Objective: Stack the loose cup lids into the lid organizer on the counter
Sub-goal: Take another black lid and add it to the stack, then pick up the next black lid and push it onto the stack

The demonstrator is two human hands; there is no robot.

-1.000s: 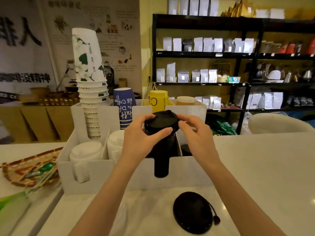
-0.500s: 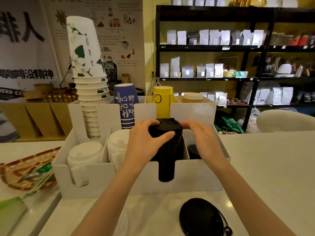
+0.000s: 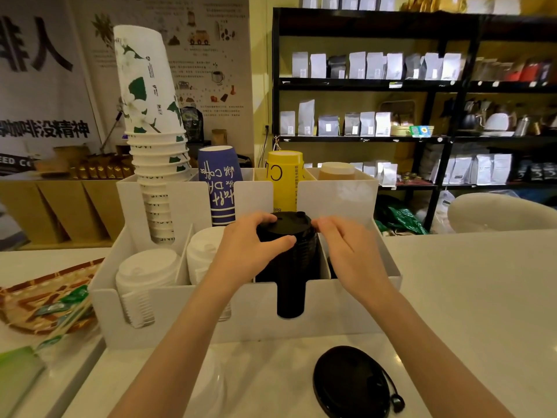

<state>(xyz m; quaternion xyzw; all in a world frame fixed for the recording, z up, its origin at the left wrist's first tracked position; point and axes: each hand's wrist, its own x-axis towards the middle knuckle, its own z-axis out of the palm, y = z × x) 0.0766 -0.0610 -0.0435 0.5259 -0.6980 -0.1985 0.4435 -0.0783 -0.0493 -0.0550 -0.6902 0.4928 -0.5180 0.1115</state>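
A white lid organizer (image 3: pixel 337 309) stands on the counter in front of me. A tall stack of black lids (image 3: pixel 289 257) fills its third front slot. My left hand (image 3: pixel 250 245) wraps the top of that stack, thumb on its front and fingers over the rim. My right hand (image 3: pixel 346 251) hovers at the stack's right side with fingers loosely curled, fingertips close to the top lid's edge. One loose black lid (image 3: pixel 351 383) with a small tethered plug lies flat on the counter near me. Two stacks of white lids (image 3: pixel 144 273) sit in the left slots.
Upside-down paper cups fill the organizer's back row: a tall white stack (image 3: pixel 150 122), a blue cup (image 3: pixel 221 182), a yellow cup (image 3: pixel 284 176). A woven tray (image 3: pixel 39 294) with packets lies at the left. A clear lid (image 3: pixel 211 384) rests near my left forearm. Shelves stand behind.
The black lid stack has gone down into the slot under both hands. My right hand has loosened and drawn slightly away from it; my left still grips the top.
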